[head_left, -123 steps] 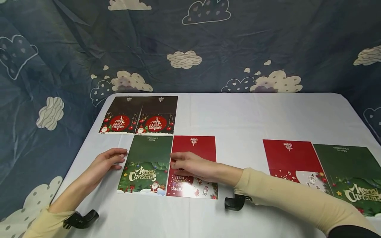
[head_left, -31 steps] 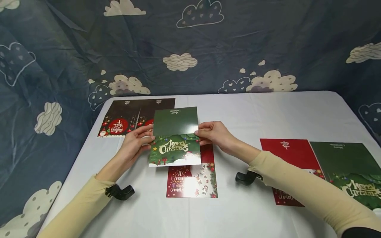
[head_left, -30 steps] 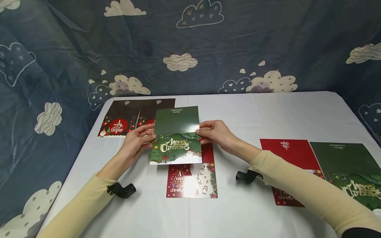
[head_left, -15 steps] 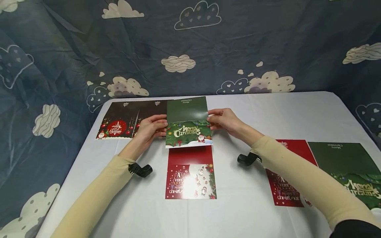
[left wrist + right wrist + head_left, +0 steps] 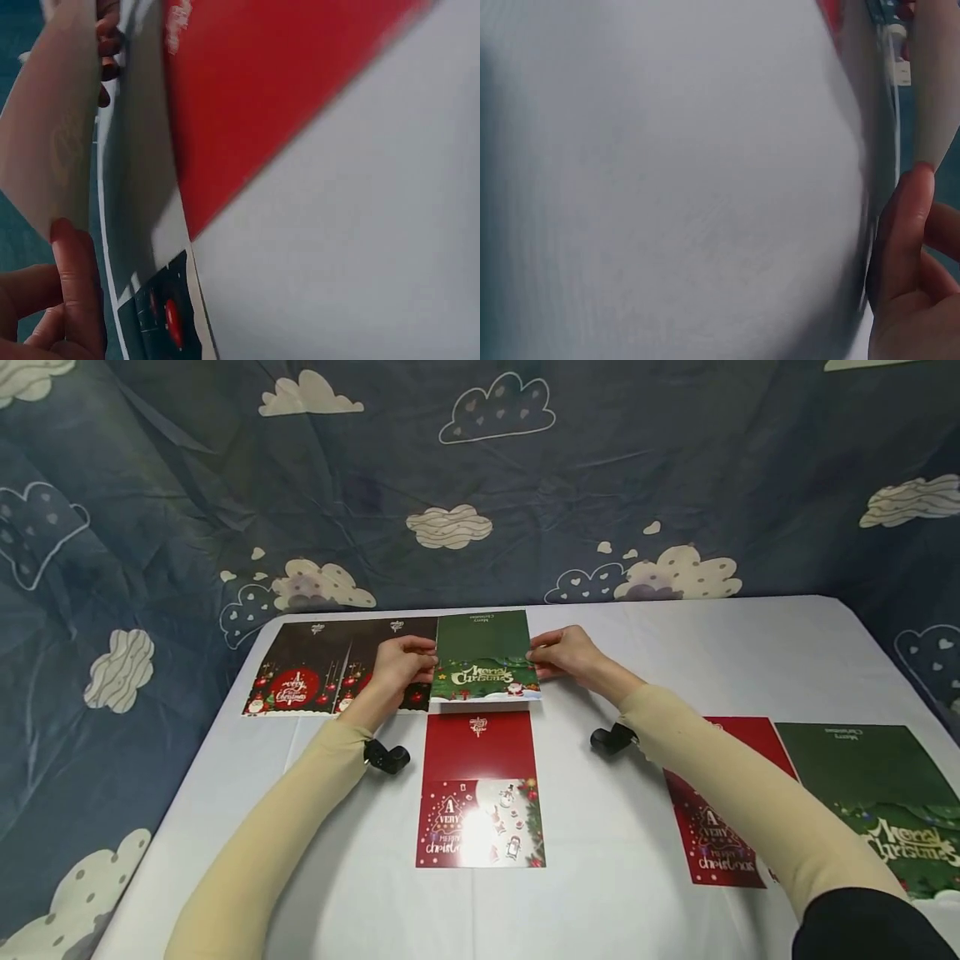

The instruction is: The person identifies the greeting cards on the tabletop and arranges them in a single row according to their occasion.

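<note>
A green Christmas card (image 5: 483,647), unfolded with its crease across the middle, is held by its two side edges just above the table. My left hand (image 5: 402,670) pinches its left edge, and the wrist view shows the thumb against the card's pale underside (image 5: 56,127). On the opposite edge my right hand (image 5: 567,654) pinches it between thumb and fingers. Left of it lie two dark cards (image 5: 296,664) side by side, the nearer one partly behind my left hand. A red card (image 5: 478,747) lies flat just below the green one.
At the right of the white table (image 5: 480,910) another red card (image 5: 723,852) lies partly under my right forearm. Beside it is a second green card (image 5: 862,768). A dark cloud-patterned cloth (image 5: 600,468) hangs behind the table.
The green card, picked up from left of the red card, has moved away from me and rightward in both hands, to beside the dark cards. The red card below is now uncovered.
</note>
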`<state>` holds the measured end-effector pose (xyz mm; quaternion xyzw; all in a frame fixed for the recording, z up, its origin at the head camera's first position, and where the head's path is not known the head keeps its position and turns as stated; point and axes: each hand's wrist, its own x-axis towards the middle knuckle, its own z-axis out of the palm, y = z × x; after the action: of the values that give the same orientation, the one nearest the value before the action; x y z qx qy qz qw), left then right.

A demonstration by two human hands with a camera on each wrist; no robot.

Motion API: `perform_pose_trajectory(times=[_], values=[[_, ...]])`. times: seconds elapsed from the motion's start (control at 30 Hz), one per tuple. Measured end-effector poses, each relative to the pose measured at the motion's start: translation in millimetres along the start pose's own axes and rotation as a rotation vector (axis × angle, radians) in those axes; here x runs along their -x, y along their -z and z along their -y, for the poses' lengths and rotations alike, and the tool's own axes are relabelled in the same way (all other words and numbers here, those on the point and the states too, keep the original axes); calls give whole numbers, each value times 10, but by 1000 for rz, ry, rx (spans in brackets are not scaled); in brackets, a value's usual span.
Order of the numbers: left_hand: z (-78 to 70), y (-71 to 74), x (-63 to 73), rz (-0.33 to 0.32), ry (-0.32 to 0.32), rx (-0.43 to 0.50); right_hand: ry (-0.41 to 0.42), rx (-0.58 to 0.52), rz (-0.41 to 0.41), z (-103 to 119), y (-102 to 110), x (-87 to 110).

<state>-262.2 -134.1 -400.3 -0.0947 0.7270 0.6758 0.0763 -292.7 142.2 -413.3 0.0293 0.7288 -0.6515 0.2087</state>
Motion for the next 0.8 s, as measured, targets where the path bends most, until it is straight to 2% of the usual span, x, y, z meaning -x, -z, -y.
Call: perform_pose_trajectory(times=[0.1,0.17,0.43,0.57,0.63,0.8], values=[[-16,-25,-22,-5,-37,-82,8,46,-18,3,-4,-20],[-27,-28,-34,-3,-50,-103,15,71,-32,10,-7,-30],[-25,11,-39,38,-11,-52,33,110,-49,13,4,-82],[0,73,-28,41,-37,-96,50,127,-59,0,14,-111],[1,114,-3,31,-81,-219,57,132,-61,-6,13,-124],[0,226,53,49,-250,-710,68,173,-73,0,-20,-130]])
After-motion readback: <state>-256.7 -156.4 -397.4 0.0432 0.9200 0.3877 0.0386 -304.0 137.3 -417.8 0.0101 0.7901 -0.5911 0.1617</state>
